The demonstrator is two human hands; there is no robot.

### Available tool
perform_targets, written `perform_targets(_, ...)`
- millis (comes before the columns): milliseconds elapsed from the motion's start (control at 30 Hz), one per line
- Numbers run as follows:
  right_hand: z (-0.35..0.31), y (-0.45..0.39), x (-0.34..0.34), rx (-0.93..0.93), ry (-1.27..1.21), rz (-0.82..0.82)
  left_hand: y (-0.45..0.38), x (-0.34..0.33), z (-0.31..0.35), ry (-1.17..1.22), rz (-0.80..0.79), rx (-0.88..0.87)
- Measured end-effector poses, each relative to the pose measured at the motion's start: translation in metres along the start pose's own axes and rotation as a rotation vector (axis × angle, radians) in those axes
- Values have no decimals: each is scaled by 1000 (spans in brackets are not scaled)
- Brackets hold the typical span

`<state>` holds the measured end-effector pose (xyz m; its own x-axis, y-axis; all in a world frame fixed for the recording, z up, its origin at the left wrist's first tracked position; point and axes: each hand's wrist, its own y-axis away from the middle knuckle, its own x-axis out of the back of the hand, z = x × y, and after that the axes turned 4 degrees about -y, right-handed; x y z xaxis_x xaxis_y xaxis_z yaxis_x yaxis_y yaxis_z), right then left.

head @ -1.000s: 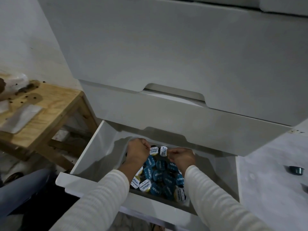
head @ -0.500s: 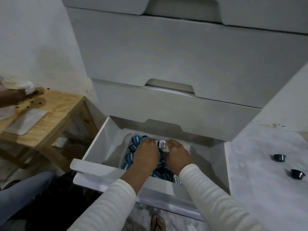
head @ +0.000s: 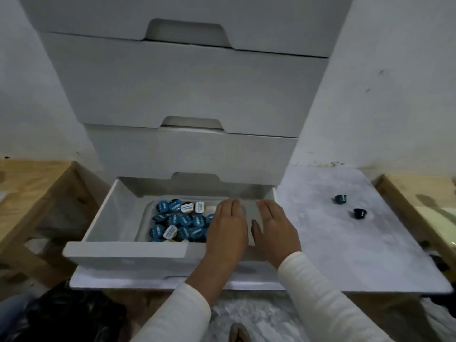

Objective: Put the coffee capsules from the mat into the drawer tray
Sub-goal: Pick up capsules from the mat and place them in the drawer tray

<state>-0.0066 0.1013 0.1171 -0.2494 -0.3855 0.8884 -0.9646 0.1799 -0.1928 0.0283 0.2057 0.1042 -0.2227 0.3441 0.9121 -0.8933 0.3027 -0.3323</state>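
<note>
Head view: a white chest of drawers (head: 182, 90) fills the upper middle of the frame, and its lowest white drawer (head: 118, 250) stands pulled out at centre. Inside it sits a shallow pale tray (head: 143, 225), packed with round blue-lidded and white-lidded coffee capsules (head: 177, 220) in rough rows across its left part.

The person's left hand (head: 228, 228) lies flat, palm down, fingers straight and close together, over the right part of the tray, covering some capsules; it holds nothing that can be seen. The right hand (head: 274, 230) lies just beside it, also flat and open with fingers extended, over the right end of the drawer, empty as far as the view shows. Both arms wear cream ribbed sleeves (head: 328, 304) that enter from the lower edge.

At the right of the frame a pale grey mat (head: 345, 255) spreads over the floor beside the drawer. Two small dark teal coffee capsules rest on it in the upper right, well apart from the hands: one (head: 340, 199) farther up, the other (head: 360, 213) just below and right of it. Light wooden furniture (head: 32, 183) shows at the left edge.
</note>
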Motion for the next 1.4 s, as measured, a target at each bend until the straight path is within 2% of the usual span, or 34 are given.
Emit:
perform_targets(100,27,11,15,-48,-16,67,2,-3,35,21,22,-63)
perform_targets(200,60,20,23,-75,35,147,0,-14,70,143,-58,-53)
perform_targets(267,90,22,25,-75,64,204,1,-28,93,135,-28,-106)
perform_targets(400,151,22,30,-115,64,217,0,-64,141,94,1,-244)
perform_targets(633,270,9,35,-204,80,121,-17,-142,219,15,-151,-228)
perform_targets(833,343,-7,44,-196,74,-16,-37,-188,244,-46,-227,-171)
perform_targets(900,359,-10,48,-193,74,-65,-36,-200,248,-51,-246,-118)
perform_targets(1000,377,-16,49,-209,65,-115,-39,-207,253,-25,-375,-31)
perform_targets(1100,391,-23,48,-218,39,-151,-47,-217,258,15,-378,-5)
perform_targets(1233,402,-34,49,-232,-23,-135,-68,-229,266,-13,-291,4)
perform_targets(1333,410,-48,51,-270,-73,-135,-91,-236,275,39,-374,3)
perform_targets(1400,414,-60,51,-322,-111,-151,-110,-242,280,22,-335,-26)
